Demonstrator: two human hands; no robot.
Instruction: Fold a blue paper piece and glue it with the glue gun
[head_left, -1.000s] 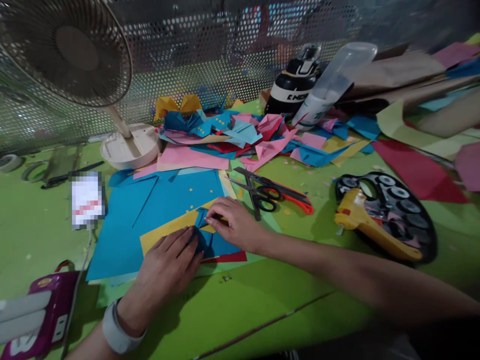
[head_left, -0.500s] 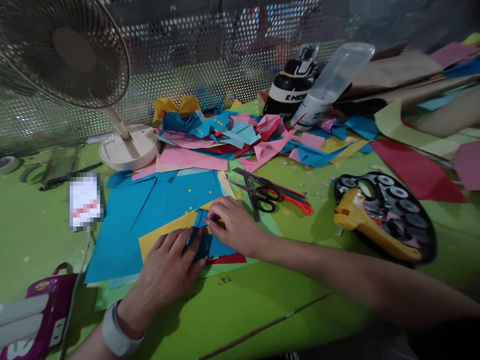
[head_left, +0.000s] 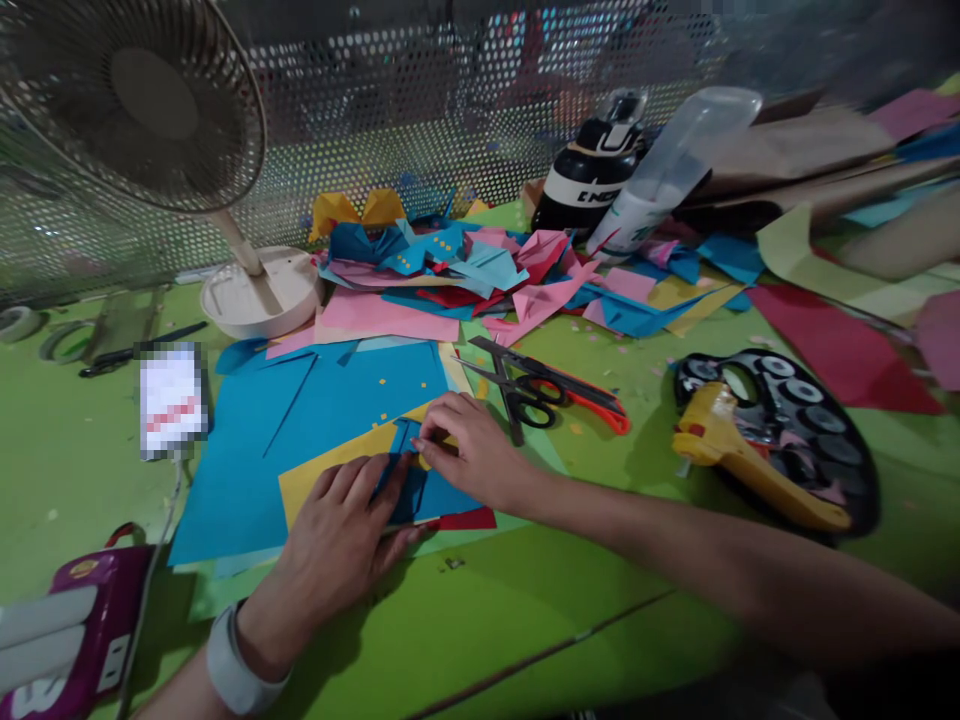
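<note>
Ideally, the left hand [head_left: 341,545] lies flat, pinning the blue paper [head_left: 420,485] at centre frame, while the right hand [head_left: 472,455] pinches its fold, pressing firmly along the crease.

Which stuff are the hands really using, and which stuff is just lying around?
In use:
left hand, pressing flat
right hand, pinching a fold
small blue paper between them
yellow sheet underneath

Lying about:
scissors
fan
yellow glue gun on a black paint palette
pile of folded papers
</note>
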